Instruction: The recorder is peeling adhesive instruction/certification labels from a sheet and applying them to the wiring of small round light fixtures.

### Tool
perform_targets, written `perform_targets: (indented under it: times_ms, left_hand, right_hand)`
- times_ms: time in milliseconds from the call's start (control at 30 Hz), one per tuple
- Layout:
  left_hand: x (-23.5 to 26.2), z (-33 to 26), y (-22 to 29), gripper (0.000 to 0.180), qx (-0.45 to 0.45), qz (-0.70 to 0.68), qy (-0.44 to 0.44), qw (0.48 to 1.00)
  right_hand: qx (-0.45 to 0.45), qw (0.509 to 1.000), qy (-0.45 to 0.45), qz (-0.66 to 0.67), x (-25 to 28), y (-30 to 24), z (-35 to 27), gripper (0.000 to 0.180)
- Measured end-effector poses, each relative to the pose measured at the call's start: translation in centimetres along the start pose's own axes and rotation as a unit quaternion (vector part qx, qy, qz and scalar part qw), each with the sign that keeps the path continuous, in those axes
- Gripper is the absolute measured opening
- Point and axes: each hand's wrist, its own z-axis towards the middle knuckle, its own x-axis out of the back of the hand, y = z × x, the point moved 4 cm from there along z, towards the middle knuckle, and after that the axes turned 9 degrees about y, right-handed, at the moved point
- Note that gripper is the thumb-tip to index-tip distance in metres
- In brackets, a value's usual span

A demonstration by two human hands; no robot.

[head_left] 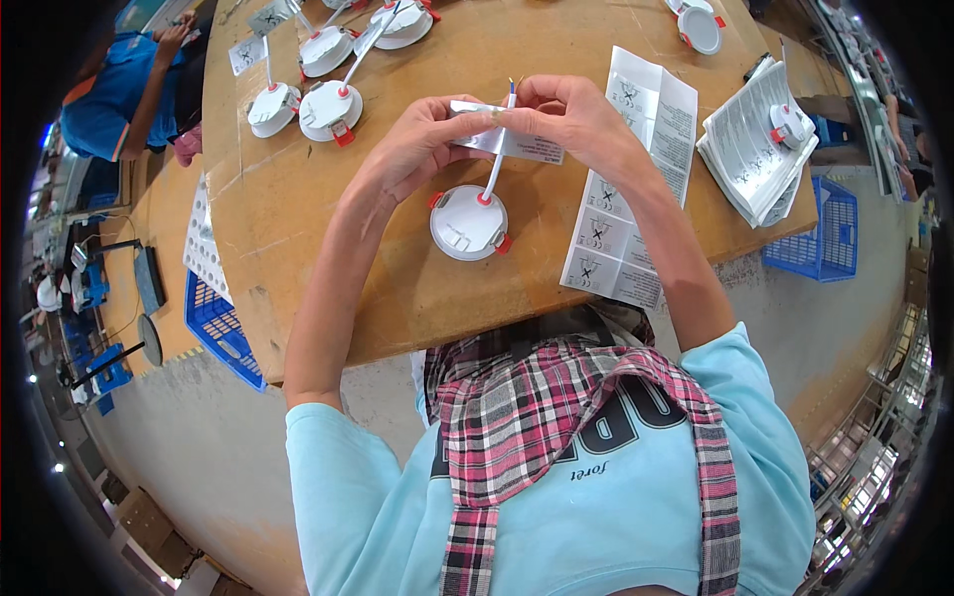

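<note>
A round white downlight [463, 226] with red clips lies on the table in front of me, its white cable [497, 171] rising away from me. Around the upper cable sits a silver printed label [537, 148], its two ends sticking out to either side. My left hand [421, 145] pinches the label on the left of the cable. Thumb to thumb with it, my right hand [574, 121] pinches the label at the cable. Bare wire ends show just above the fingers. Beneath my right forearm lies a sheet of silver labels [601, 234].
Several downlights [329, 109] stand at the far left of the brown table [298, 219], some with labels on their cables. Another downlight [702, 32] lies far right. A stack of label sheets [743, 149] bears a small lamp [788, 125]. Blue baskets [221, 323] flank the table; a person [124, 94] stands left.
</note>
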Motion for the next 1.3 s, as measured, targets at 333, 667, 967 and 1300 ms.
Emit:
perform_targets:
  times_ms: [333,667,967,1300]
  left_hand:
    - [-0.7,-6.5,-2.1,0.046,-0.206,0.301,0.182,0.913]
    - [-4.6,-8.9,-3.2,0.038,-0.310,0.466,0.280,0.780]
    - [-4.0,-9.2,-4.0,0.040,-0.311,0.447,0.307,0.781]
    - [-3.7,-8.2,-4.1,0.033,-0.261,0.303,0.300,0.866]
  right_hand:
    - [-0.012,0.991,0.130,0.006,0.6,-0.3,-1.4,0.034]
    - [0.045,0.972,0.225,-0.039,0.4,1.2,-1.8,0.029]
    - [-0.046,0.993,0.105,-0.031,0.3,-1.1,-1.4,0.035]
    - [0.072,0.991,0.096,-0.051,0.6,-0.4,-0.9,0.039]
